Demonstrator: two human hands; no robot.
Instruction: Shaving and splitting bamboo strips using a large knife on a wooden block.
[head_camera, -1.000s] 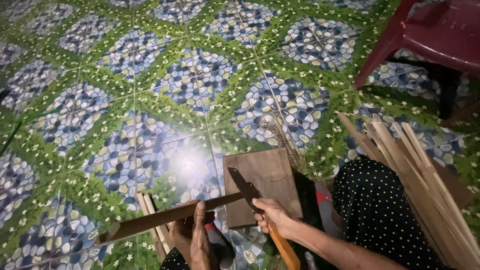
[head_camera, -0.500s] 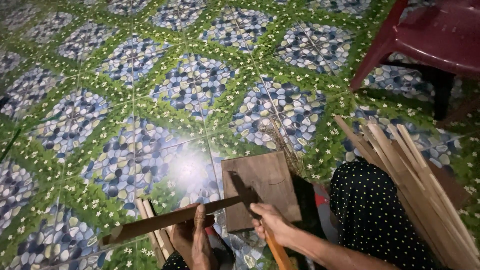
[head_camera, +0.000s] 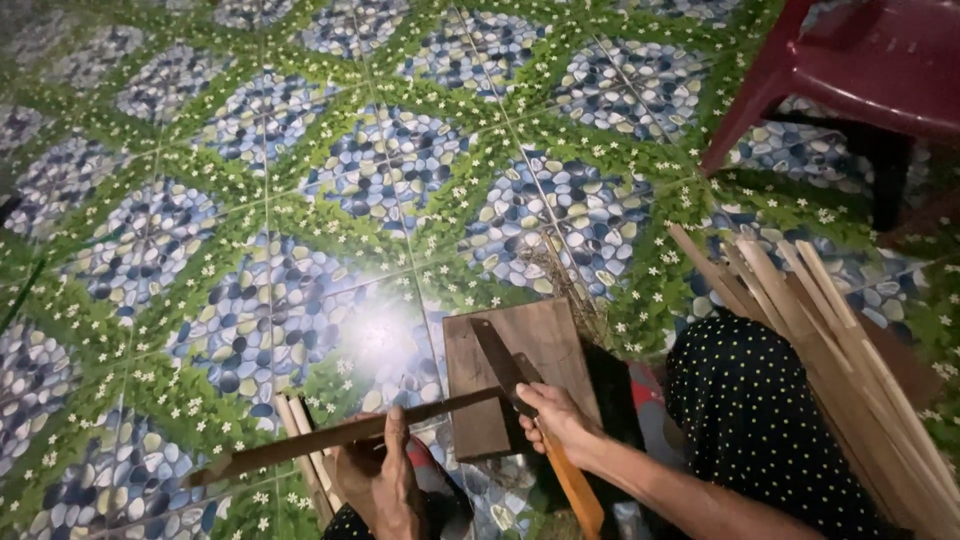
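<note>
From my head view, my left hand (head_camera: 385, 480) had its fingers clenched around a long wooden strip (head_camera: 330, 437), which lay nearly level above the floor (head_camera: 250, 200), its far end touching the knife (head_camera: 505, 370). My right hand (head_camera: 555, 418) gripped the knife's orange handle (head_camera: 572, 485), the blade over the wooden board (head_camera: 500, 375). Cut strips (head_camera: 305, 450) lay under my left hand. A pile of sticks (head_camera: 840, 340) crowded the right edge beside a red chair (head_camera: 850, 70); open tiles stretched ahead and left.

One dark-bladed knife with orange handle (head_camera: 530, 415), one brown square wooden board (head_camera: 520, 385), one long dark wooden strip (head_camera: 340, 436), one red plastic chair (head_camera: 850, 70) far right, two hands.
</note>
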